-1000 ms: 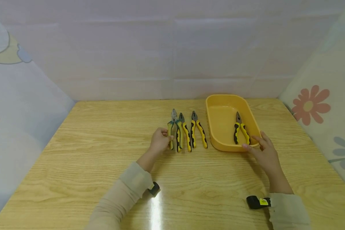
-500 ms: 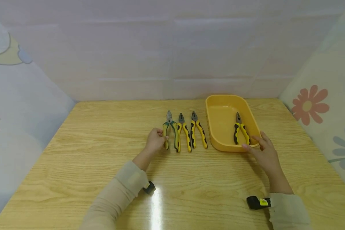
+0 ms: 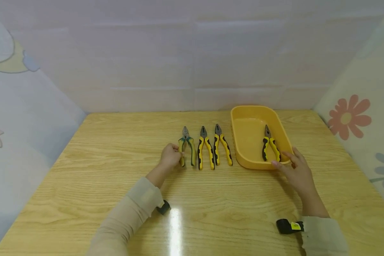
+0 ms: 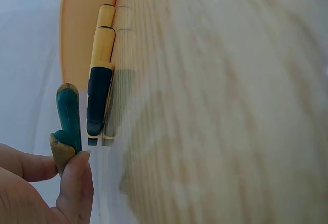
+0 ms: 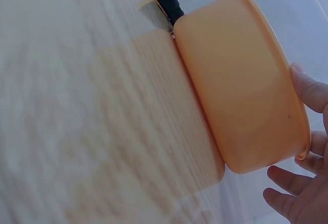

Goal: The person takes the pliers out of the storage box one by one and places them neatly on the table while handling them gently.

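My left hand (image 3: 171, 156) pinches the left handle of a pair of green-and-yellow combination pliers (image 3: 192, 153), which lies with its handles spread. The left wrist view shows thumb and fingers at the end of the green handle (image 4: 68, 108). To its right lie two yellow-and-black pliers, the middle pair (image 3: 203, 132) and the right pair (image 3: 218, 130), jaws pointing away. My right hand (image 3: 300, 179) holds the near right corner of a yellow plastic tray (image 3: 249, 138), thumb on the rim. Inside the tray lies another yellow-and-black pair of pliers (image 3: 267, 133) with a slimmer nose.
The wooden table (image 3: 115, 199) meets a pale draped wall (image 3: 131, 64) at its back edge. Patterned sheets hang at both sides. In the right wrist view the tray wall (image 5: 241, 85) stands on the table, with a black-and-yellow handle (image 5: 169, 7) beyond it.
My left hand has shifted the green-and-yellow pliers leftward and slightly nearer, off the middle pair they overlapped, so a gap now separates them. My right hand and the tray have stayed in place.
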`<state>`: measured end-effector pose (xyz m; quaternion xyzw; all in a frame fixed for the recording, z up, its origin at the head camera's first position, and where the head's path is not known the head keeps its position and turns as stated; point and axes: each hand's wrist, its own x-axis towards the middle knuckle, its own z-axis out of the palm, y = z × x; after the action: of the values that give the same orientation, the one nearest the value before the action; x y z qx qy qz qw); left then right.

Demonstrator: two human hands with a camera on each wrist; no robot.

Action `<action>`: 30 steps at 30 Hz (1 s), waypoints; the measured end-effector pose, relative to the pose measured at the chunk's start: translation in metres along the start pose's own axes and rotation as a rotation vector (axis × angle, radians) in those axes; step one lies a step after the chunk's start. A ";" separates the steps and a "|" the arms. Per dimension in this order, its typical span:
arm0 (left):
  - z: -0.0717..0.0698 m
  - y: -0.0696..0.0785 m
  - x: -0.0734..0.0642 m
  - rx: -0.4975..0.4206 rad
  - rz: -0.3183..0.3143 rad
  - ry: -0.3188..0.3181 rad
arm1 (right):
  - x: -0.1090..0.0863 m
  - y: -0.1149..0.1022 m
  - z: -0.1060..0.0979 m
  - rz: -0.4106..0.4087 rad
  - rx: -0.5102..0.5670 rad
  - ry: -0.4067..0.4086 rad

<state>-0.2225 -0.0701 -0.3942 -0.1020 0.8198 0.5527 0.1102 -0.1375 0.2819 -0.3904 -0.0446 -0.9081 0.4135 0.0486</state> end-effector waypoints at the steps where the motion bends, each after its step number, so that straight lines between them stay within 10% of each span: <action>1: -0.001 0.000 0.000 -0.003 -0.007 -0.006 | 0.000 0.000 0.000 -0.001 0.006 0.001; 30: 0.002 -0.002 0.005 0.090 -0.054 0.011 | 0.002 0.000 0.001 0.015 0.010 -0.003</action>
<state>-0.2264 -0.0694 -0.3976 -0.1221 0.8414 0.5114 0.1252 -0.1393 0.2817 -0.3910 -0.0507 -0.9056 0.4187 0.0443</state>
